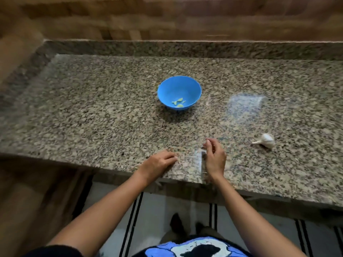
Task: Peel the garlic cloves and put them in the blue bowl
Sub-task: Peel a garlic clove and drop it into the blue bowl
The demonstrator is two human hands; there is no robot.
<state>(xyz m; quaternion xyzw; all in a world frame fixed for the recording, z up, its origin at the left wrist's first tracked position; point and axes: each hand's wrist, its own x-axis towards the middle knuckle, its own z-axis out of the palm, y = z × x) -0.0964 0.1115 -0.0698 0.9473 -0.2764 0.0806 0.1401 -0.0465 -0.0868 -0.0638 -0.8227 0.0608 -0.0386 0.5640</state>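
Head view: both hands at near edge of granite table, frame motion-blurred

Blue bowl [179,92] mid-table, a few peeled garlic cloves [178,103] inside. Whole garlic bulb [265,140] on its side, well right of the bowl. Left hand [160,162] rests on table [92,112], fingers loosely curled, holding nothing. Right hand [215,156] raised, fingertips pinched together; held item too blurred to tell

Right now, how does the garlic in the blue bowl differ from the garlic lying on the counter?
The cloves in the blue bowl are peeled, yellowish, separate pieces; the garlic bulb is whole, white, still in its skin. The cloves sit inside the bowl, while the bulb lies on the bare granite counter to the right.
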